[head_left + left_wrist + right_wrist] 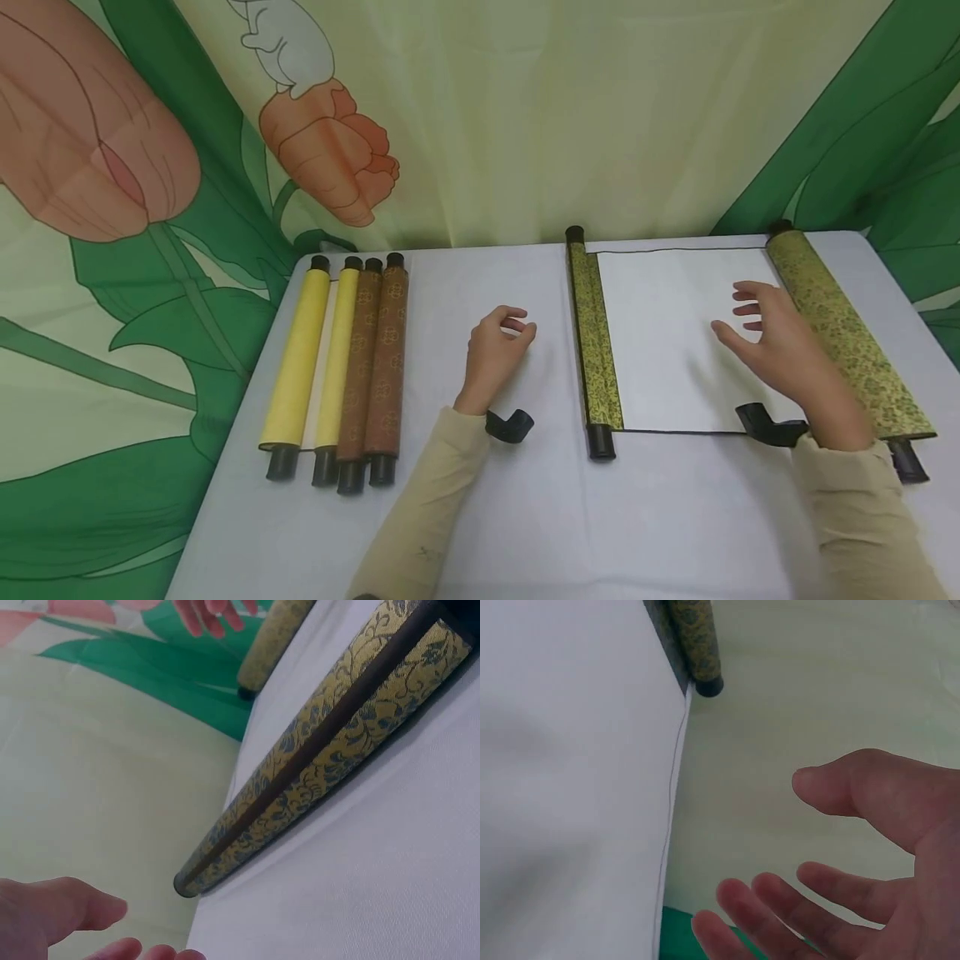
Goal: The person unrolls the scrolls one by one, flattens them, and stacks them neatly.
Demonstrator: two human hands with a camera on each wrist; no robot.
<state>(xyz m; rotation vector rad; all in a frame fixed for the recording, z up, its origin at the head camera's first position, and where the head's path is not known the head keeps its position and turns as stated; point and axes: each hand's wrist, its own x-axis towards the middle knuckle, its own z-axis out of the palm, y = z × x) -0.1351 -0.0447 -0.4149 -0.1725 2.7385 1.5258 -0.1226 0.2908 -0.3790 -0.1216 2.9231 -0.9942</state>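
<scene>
A green-and-gold patterned scroll lies partly unrolled on the right of the table, its white sheet showing between a thin left roll and a thicker right roll. Over the sheet, beside the thick roll, hovers my right hand with thumb and fingers spread apart and nothing in them. My left hand is held above the table to the left of the thin roll, fingers loosely bent and holding nothing. In the left wrist view the patterned roll runs diagonally, apart from the fingers.
At the table's left lie a yellow scroll in two rolls with a strip of pale sheet between them, and a brown patterned scroll, its two rolls side by side. A printed curtain hangs behind the white table.
</scene>
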